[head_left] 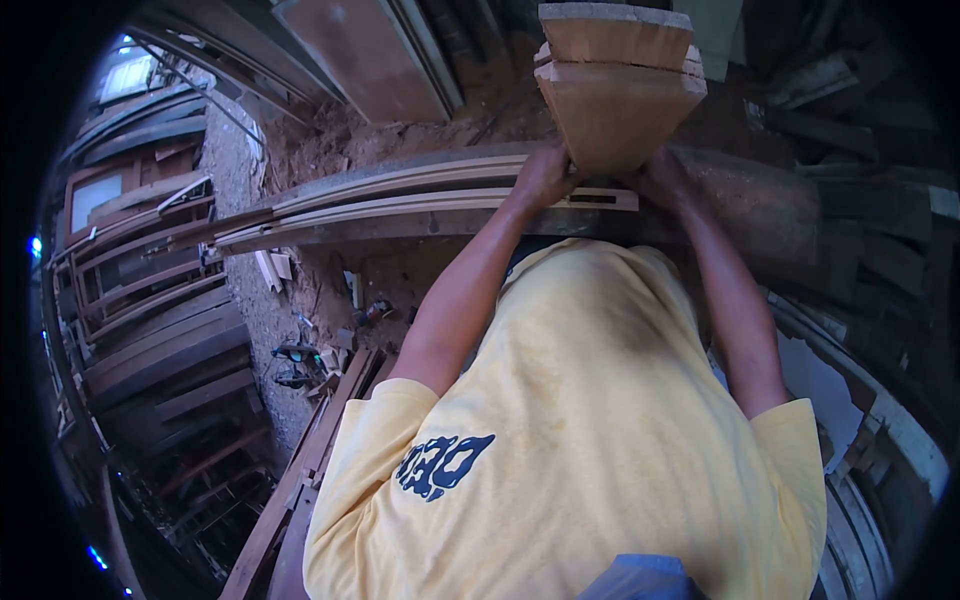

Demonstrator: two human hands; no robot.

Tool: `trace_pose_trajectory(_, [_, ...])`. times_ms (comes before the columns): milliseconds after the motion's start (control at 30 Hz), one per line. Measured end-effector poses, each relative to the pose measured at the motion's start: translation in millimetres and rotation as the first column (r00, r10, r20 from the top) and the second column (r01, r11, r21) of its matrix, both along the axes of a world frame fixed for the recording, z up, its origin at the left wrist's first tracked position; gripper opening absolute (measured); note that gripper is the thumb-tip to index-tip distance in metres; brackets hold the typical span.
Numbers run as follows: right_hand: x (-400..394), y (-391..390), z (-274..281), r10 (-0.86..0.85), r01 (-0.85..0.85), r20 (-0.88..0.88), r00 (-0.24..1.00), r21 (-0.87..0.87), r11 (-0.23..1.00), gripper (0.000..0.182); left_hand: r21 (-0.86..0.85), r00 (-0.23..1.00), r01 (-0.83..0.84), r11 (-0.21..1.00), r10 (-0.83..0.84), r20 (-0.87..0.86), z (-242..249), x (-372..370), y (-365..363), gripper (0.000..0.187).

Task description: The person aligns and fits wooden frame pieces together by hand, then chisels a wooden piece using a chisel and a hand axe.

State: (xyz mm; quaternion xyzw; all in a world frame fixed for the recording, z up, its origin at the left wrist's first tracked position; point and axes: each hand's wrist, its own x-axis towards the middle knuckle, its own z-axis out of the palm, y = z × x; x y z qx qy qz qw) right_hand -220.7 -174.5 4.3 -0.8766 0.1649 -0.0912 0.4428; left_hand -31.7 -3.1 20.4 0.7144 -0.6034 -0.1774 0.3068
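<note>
Both hands hold a small stack of wooden boards (622, 115), which stands up in front of me with its rough ends toward the camera. My left hand (547, 175) is closed around the stack's lower left edge. On the opposite edge my right hand (658, 180) grips the same boards, its fingers partly hidden in shadow. Just below the hands lie long thin wooden strips (420, 212), one with a dark slot near its right end. They rest along a dark timber (380, 232). The lower end of the boards is hidden.
Large panels (365, 60) lean at the back. Timber frames (130, 260) and stacked planks (165, 345) fill the left side. Small tools (295, 365) lie on the ground at left. More planks (300, 490) run beside me, and dark boards (890, 250) are piled at right.
</note>
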Motion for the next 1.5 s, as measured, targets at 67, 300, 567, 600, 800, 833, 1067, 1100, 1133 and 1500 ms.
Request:
trace_pose_trajectory(67, [1, 2, 0, -0.020, 0.020, -0.008, 1.000, 0.007, 1.000, 0.048, 0.172, 0.988, -0.029, 0.985, 0.055, -0.145, 3, -1, -1, 0.034])
trace_pose_trajectory(300, [1, 8, 41, -0.058, 0.037, 0.082, 0.995, 0.242, 0.970, 0.055, 0.071, 0.986, -0.043, 0.997, 0.054, -0.160, -6, 3, -3, 0.036])
trace_pose_trajectory(567, [1, 1, 71, 0.000, -0.004, 0.131, 0.991, 0.031, 0.999, 0.048, -0.094, 0.999, -0.039, 0.995, 0.039, -0.010, -7, 1, 0, 0.039])
trace_pose_trajectory(600, [1, 1, 71, -0.009, -0.002, 0.126, 0.992, 0.089, 0.996, 0.047, -0.093, 0.999, -0.041, 0.995, 0.041, -0.009, -9, 2, 1, 0.039])
trace_pose_trajectory(800, [-1, 4, 72, -0.037, 0.022, 0.186, 0.982, 0.083, 0.996, 0.048, 0.012, 0.986, -0.035, 0.999, 0.037, -0.161, -19, 0, 3, 0.047])
trace_pose_trajectory(833, [-2, 4, 73, -0.046, 0.033, 0.182, 0.982, 0.076, 0.997, 0.048, 0.028, 0.980, -0.046, 0.999, 0.051, -0.193, -20, -1, 1, 0.047])
trace_pose_trajectory(1067, [0, 12, 81, -0.062, 0.044, 0.143, 0.988, 0.124, 0.991, 0.051, 0.041, 0.991, -0.110, 0.993, 0.113, -0.074, -20, -4, 7, 0.044])
trace_pose_trajectory(1100, [1, 14, 80, -0.088, 0.078, 0.160, 0.983, 0.069, 0.995, 0.052, 0.039, 0.990, -0.115, 0.993, 0.118, -0.074, -17, -4, 7, 0.044])
trace_pose_trajectory(1133, [3, 13, 77, -0.085, 0.074, 0.162, 0.983, 0.068, 0.995, 0.052, 0.017, 0.993, -0.110, 0.994, 0.111, -0.051, -14, -5, 8, 0.043])
trace_pose_trajectory(1500, [-17, 12, 165, -0.227, 0.161, 0.081, 0.971, 0.483, 0.861, 0.043, 0.072, 0.999, -0.045, 0.996, 0.047, -0.018, -3, -1, 4, 0.048])
